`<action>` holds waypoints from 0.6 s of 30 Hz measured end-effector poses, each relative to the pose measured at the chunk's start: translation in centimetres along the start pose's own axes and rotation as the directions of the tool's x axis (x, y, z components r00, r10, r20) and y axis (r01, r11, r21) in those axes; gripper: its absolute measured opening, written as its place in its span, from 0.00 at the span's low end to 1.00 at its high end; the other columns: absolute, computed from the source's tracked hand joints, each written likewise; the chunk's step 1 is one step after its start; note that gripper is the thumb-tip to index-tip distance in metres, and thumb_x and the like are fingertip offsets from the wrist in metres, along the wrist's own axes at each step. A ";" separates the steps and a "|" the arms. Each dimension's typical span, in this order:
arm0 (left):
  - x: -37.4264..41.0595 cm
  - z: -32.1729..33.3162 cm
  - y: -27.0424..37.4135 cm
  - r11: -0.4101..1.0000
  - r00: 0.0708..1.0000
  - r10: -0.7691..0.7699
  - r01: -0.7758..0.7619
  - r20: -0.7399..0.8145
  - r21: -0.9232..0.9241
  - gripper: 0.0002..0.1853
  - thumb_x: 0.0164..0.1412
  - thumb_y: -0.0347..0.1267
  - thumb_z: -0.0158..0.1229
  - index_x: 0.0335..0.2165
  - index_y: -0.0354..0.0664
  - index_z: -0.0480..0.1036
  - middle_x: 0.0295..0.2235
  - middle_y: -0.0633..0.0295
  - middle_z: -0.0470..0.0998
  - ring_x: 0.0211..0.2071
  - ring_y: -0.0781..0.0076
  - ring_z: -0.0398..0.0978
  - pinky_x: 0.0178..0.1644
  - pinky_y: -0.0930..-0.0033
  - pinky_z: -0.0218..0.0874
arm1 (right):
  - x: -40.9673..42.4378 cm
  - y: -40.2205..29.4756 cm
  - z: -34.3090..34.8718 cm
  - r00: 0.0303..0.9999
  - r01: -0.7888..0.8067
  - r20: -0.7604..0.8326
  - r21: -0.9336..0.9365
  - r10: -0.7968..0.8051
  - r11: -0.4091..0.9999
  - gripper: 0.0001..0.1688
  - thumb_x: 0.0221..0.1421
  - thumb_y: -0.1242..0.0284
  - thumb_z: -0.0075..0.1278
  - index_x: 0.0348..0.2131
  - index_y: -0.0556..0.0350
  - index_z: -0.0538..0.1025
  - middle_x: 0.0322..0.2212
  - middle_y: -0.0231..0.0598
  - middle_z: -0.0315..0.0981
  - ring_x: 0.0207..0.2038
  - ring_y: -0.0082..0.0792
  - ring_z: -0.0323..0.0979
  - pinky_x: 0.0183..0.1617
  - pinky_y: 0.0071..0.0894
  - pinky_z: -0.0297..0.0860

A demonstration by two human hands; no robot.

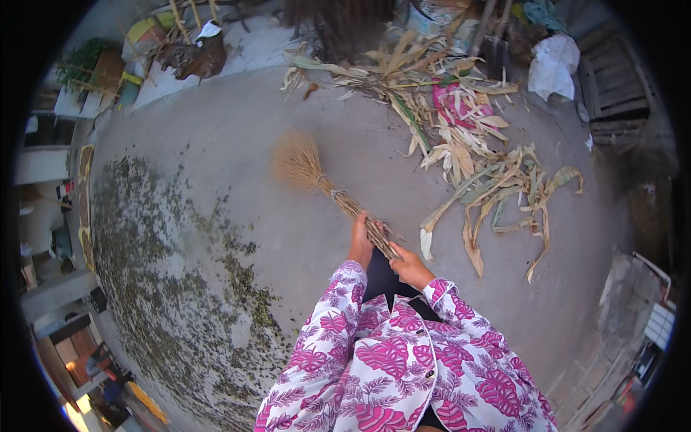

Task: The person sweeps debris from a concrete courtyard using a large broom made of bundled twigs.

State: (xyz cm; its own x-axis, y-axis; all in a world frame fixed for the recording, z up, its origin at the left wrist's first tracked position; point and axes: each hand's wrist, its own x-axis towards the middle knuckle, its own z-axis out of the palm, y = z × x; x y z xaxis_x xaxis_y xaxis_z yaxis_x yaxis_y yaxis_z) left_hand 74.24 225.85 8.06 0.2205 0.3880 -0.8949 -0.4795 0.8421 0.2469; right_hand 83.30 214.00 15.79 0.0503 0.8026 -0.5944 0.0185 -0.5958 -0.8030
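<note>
A straw broom (299,162) with a bundled-stalk handle reaches out ahead of me, its bristles spread and slightly blurred over the concrete floor (253,119). My left hand (363,237) is wrapped around the middle of the handle. Near the handle's butt end, my right hand (411,267) grips it too. Whether the bristle tips touch the floor cannot be made out. Dry corn husks and leaves (459,146) lie in a loose heap to the right of the broom. On the left, small dark green bits (178,259) are scattered thickly over the floor.
A pink sack (461,105) lies partly under the husks. At the back right are a shovel (495,56), a white sack (554,66) and wooden slats (615,81). A gnarled wood stump (197,56) stands on the ledge at the back left. A low block edge (599,329) borders the right.
</note>
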 end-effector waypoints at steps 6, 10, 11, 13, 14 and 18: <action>1.0 3.1 -1.1 0.992 0.978 -0.041 0.016 0.203 0.122 0.14 0.49 0.42 0.47 0.24 0.42 0.60 0.17 0.59 0.66 0.19 0.65 0.68 0.23 0.64 0.62 | -4.3 -3.2 -2.2 0.996 -0.009 -0.088 0.209 0.028 0.978 0.29 0.45 0.76 0.40 0.49 0.56 0.53 0.38 0.49 0.61 0.37 0.32 0.60 0.40 0.22 0.56; -2.8 7.5 -3.7 0.981 0.938 -0.192 0.176 0.288 0.081 0.19 0.44 0.46 0.52 0.23 0.40 0.63 0.19 0.58 0.67 0.23 0.65 0.68 0.28 0.67 0.64 | -9.3 -5.1 -4.3 0.968 -0.126 -0.056 0.732 0.243 0.670 0.33 0.47 0.78 0.38 0.52 0.44 0.48 0.23 0.31 0.60 0.14 0.11 0.48 0.14 0.10 0.48; -3.4 8.1 -4.5 0.975 0.931 -0.223 0.213 0.289 0.064 0.20 0.43 0.46 0.53 0.23 0.39 0.63 0.18 0.59 0.68 0.24 0.65 0.68 0.30 0.67 0.64 | -10.1 -4.7 -4.4 0.965 -0.108 -0.074 0.762 0.252 0.638 0.33 0.47 0.78 0.38 0.52 0.44 0.48 0.23 0.31 0.60 0.15 0.11 0.49 0.14 0.11 0.49; -3.9 8.9 -5.9 0.956 0.908 -0.292 0.278 0.300 0.089 0.18 0.42 0.42 0.55 0.25 0.38 0.63 0.22 0.59 0.68 0.26 0.66 0.68 0.32 0.69 0.64 | -11.4 -4.2 -4.7 0.963 -0.065 -0.101 0.814 0.250 0.578 0.32 0.48 0.78 0.37 0.52 0.43 0.48 0.24 0.32 0.60 0.15 0.12 0.50 0.15 0.12 0.50; -4.3 9.3 -6.7 0.949 0.901 -0.313 0.285 0.299 0.134 0.17 0.43 0.41 0.55 0.25 0.38 0.63 0.23 0.59 0.68 0.26 0.67 0.68 0.32 0.70 0.64 | -12.2 -3.8 -4.7 0.959 -0.038 -0.129 0.821 0.250 0.570 0.32 0.48 0.78 0.36 0.52 0.43 0.48 0.24 0.31 0.60 0.15 0.13 0.50 0.15 0.12 0.50; -6.2 10.0 -10.4 0.893 0.890 -0.370 0.262 0.265 0.367 0.14 0.44 0.38 0.53 0.26 0.40 0.61 0.24 0.61 0.67 0.25 0.68 0.67 0.30 0.70 0.64 | -16.0 -1.7 -3.6 0.942 0.093 -0.239 0.860 0.236 0.501 0.32 0.48 0.78 0.36 0.53 0.43 0.46 0.26 0.33 0.61 0.16 0.13 0.51 0.16 0.12 0.51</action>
State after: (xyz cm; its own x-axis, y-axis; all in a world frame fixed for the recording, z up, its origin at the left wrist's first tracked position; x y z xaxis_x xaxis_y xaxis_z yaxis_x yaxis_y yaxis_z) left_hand 86.29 218.46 14.74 0.5994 0.1329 -0.7893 -0.0588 0.9908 0.1222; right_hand 86.05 202.09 26.81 0.2908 0.6085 -0.7384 -0.8451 -0.1985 -0.4964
